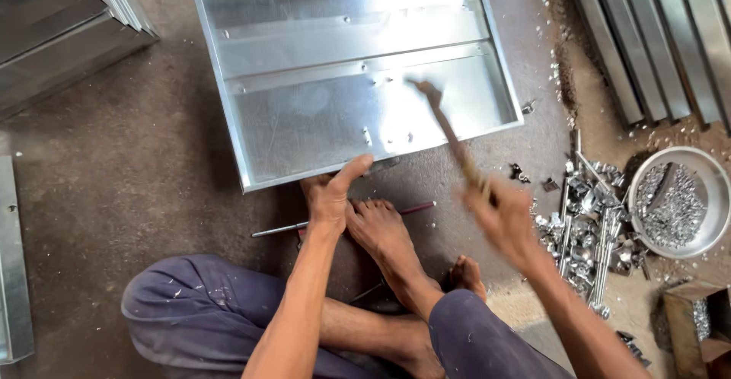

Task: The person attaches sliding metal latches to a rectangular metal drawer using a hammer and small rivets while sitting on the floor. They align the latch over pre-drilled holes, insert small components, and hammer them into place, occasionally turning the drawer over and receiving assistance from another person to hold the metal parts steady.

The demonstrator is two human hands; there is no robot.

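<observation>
The person sits cross-legged on the floor; the left hand (333,196) presses its thumb and fingers on the near rim of the galvanised sheet-metal tray (304,120); the right hand (502,215), blurred, is clenched round a hammer (449,132) over the tray; a bowl of rivets (676,200) stands at the right.

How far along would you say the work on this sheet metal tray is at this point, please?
Done: the sheet metal tray is already folded, with two cross strips and several fasteners showing inside. In hand: the right hand swings a hammer over the tray's near part, while the left hand steadies its near edge. Left: I cannot tell how many fasteners remain; a bowl of small metal pieces sits at the right.
</observation>
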